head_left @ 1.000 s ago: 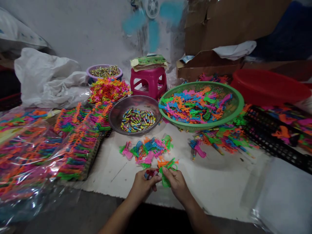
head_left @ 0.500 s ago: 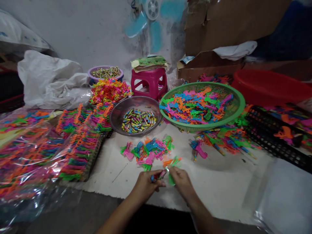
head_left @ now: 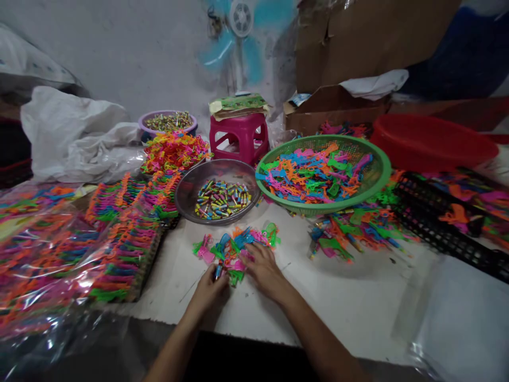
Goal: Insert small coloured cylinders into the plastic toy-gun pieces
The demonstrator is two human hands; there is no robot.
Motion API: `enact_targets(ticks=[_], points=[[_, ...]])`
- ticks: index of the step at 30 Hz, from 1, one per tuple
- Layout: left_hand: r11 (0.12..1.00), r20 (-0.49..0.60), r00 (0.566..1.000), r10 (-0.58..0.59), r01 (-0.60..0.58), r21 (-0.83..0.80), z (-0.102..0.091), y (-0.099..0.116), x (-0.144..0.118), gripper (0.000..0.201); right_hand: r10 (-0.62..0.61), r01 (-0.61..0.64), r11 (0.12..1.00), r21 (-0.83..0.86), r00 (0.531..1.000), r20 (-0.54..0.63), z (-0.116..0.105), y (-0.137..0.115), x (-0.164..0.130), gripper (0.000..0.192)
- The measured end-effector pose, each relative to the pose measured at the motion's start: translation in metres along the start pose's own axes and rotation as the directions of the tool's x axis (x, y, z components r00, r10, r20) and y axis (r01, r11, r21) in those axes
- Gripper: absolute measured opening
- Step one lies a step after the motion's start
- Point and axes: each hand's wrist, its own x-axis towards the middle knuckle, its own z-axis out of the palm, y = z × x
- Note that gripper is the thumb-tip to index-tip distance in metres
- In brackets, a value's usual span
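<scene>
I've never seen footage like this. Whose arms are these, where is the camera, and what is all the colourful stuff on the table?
There is no machine here: a person works with bare hands, and a camera worn on the head looks forward and down, so the arms enter from the bottom of the picture.

The left hand pinches a few small coloured sticks, and the right hand rests on a small pile of plastic toy pieces on the white table cover.

Behind them a metal bowl holds more small sticks, and a green basket is full of bright plastic pieces. At the left lie packed rows in clear plastic bags. Further back stand a pink stool, a red basin and a fan.
</scene>
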Motion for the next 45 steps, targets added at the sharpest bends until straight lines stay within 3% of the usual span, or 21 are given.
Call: enact_targets(ticks=[3,5,8,10,13,16,20,24,30,36,39,43,45], points=[[0.985,0.09,0.994,-0.068,0.081,-0.151,-0.013,0.007,-0.005,0.035,-0.084,0.086,0.996,-0.036,0.996,0.042,0.003,-0.009,0.019,0.024],[0.963,0.09,0.989,-0.116,0.134,-0.235,-0.019,0.01,-0.009,0.04,-0.089,0.089,0.996,0.009,0.995,0.04,-0.005,-0.008,0.02,0.014],[0.942,0.081,0.988,-0.133,0.152,-0.3,-0.013,0.012,-0.014,0.045,0.114,-0.101,0.961,0.256,0.993,-0.034,-0.013,-0.008,0.01,0.018],[0.939,0.091,0.99,-0.11,0.134,-0.316,0.001,0.016,-0.016,0.044,0.349,-0.271,0.791,0.549,0.936,-0.041,-0.013,-0.013,0.0,0.026],[0.944,0.103,0.994,-0.048,0.079,-0.322,0.025,0.025,-0.018,0.039,0.518,-0.29,0.433,0.854,0.855,0.028,-0.008,-0.024,-0.011,0.031],[0.963,0.126,0.992,0.033,0.002,-0.268,0.037,0.029,-0.019,0.032,0.567,-0.205,0.315,0.927,0.824,-0.011,-0.003,-0.034,-0.017,0.032],[0.986,0.105,0.989,0.107,-0.092,-0.136,0.033,0.023,-0.019,0.029,0.641,-0.173,0.317,0.932,0.764,-0.076,0.002,-0.043,-0.02,0.03],[0.979,0.006,0.979,0.202,-0.202,0.007,0.028,0.017,-0.021,0.025,0.641,-0.213,0.336,0.917,0.765,-0.057,0.009,-0.049,-0.02,0.028],[0.915,-0.04,0.921,0.388,-0.38,0.136,0.035,0.013,-0.029,0.017,0.652,-0.239,0.512,0.825,0.733,-0.193,0.014,-0.053,-0.023,0.025],[0.836,0.019,0.87,0.493,-0.479,0.268,0.041,0.008,-0.036,0.019,0.653,-0.282,0.564,0.776,0.727,-0.21,0.012,-0.056,-0.031,0.023],[0.793,0.045,0.839,0.542,-0.528,0.303,0.046,0.009,-0.037,0.023,0.679,-0.301,0.556,0.775,0.702,-0.214,0.016,-0.058,-0.031,0.024],[0.829,0.128,0.881,0.456,-0.472,0.299,0.046,0.011,-0.027,0.024,0.697,-0.357,0.53,0.769,0.7,-0.155,0.007,-0.031,-0.029,0.031],[0.837,0.069,0.904,0.422,-0.418,0.352,0.036,0.008,-0.015,0.024,0.751,-0.434,0.555,0.709,0.629,-0.201,-0.013,0.002,-0.033,0.036]])
